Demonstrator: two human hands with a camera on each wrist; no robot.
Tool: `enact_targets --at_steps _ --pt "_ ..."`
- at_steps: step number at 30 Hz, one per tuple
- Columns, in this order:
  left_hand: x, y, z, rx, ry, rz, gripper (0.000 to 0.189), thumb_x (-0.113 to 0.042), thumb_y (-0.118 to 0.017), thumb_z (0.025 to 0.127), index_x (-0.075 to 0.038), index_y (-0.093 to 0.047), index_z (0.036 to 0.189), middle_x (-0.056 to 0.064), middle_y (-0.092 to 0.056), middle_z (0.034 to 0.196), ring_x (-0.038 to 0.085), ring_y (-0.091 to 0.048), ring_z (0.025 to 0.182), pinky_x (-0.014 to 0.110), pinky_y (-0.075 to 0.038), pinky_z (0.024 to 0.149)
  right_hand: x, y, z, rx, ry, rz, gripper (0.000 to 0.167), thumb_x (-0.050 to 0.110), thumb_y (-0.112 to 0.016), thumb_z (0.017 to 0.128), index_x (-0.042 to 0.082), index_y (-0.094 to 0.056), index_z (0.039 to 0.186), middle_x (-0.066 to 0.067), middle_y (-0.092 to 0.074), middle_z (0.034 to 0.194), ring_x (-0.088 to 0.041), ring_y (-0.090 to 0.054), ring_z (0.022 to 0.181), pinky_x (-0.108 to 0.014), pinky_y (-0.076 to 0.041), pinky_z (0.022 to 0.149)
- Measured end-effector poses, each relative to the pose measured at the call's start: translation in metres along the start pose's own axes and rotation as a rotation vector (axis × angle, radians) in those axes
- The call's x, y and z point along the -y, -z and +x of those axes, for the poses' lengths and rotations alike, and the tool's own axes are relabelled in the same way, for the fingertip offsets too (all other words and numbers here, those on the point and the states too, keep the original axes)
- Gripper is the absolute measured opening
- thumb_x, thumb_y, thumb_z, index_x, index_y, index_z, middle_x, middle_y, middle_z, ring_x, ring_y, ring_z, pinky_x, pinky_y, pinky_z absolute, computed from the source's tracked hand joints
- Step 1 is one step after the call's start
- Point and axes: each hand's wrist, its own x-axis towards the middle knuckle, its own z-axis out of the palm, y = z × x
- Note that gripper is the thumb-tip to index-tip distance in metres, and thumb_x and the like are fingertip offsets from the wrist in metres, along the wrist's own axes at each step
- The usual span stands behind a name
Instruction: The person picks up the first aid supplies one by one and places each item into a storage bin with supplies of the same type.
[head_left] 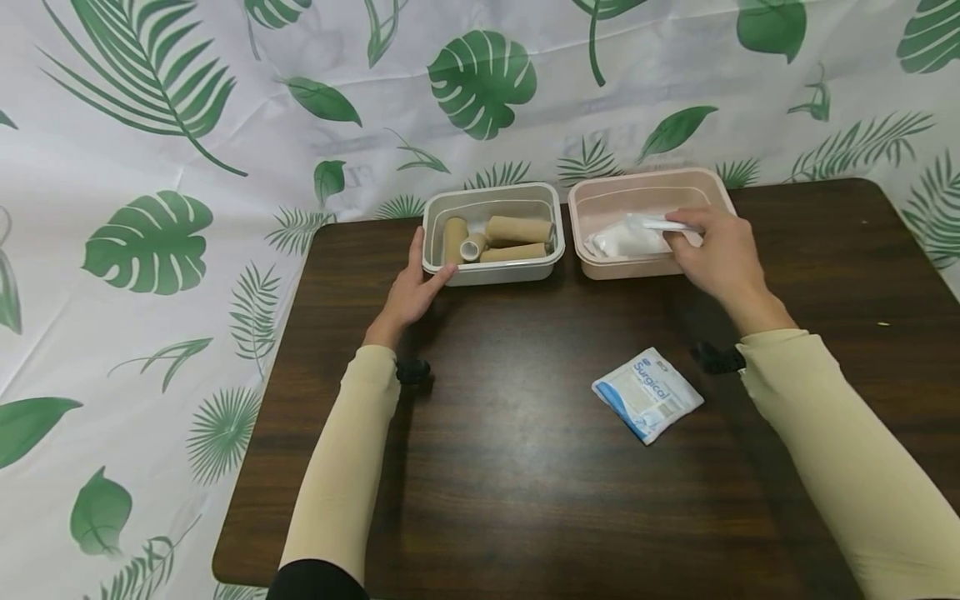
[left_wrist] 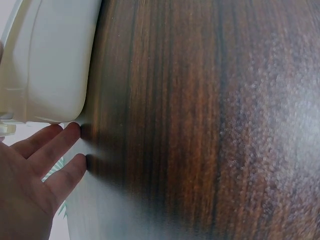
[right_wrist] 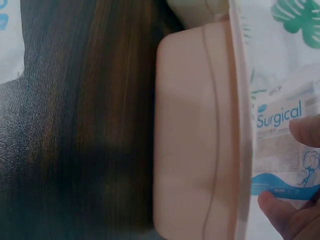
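My left hand (head_left: 408, 293) rests against the left front corner of a pale grey plastic bin (head_left: 504, 275), thumb at the front rim and fingers along the side. Several tan bandage rolls (head_left: 517, 229) lie in that bin. Over the pink bin (head_left: 632, 267), my right hand (head_left: 723, 257) pinches a white surgical gauze packet (right_wrist: 277, 150) between thumb and fingers. Other white packaging (head_left: 624, 242) sits beneath it inside the pink bin. A second surgical gauze packet (head_left: 648, 396) lies face up on the table, in front of the pink bin.
Both bins stand side by side at the back edge of a dark wooden table (head_left: 487, 467). Behind them hangs a white sheet (head_left: 397, 142) printed with green leaves. A tiny yellowish scrap (head_left: 883, 323) lies at the table's right.
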Motion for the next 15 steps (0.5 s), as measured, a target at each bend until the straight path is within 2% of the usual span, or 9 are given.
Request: enact_targets --at_steps 8,15 --pt "0.000 0.000 0.000 -0.006 0.004 0.000 0.094 -0.066 -0.053 0.091 -0.033 0.003 0.158 0.021 -0.036 0.152 0.039 -0.041 0.134 0.055 -0.031 0.106 -0.007 -0.004 0.013 0.066 -0.035 -0.037 0.039 0.023 -0.056 0.097 -0.001 -0.065 0.127 -0.020 -0.059 0.132 -0.042 -0.051 0.122 -0.057 -0.038 0.099" --pt "-0.002 0.000 -0.001 -0.004 0.005 0.007 0.094 -0.066 -0.052 0.091 -0.032 0.003 0.159 0.021 -0.036 0.152 0.040 -0.042 0.133 0.056 -0.032 0.105 -0.020 -0.003 0.015 0.246 -0.054 -0.080 0.054 0.033 -0.056 0.098 -0.002 -0.053 0.139 -0.027 -0.042 0.145 -0.048 -0.040 0.129 -0.062 -0.031 0.103"
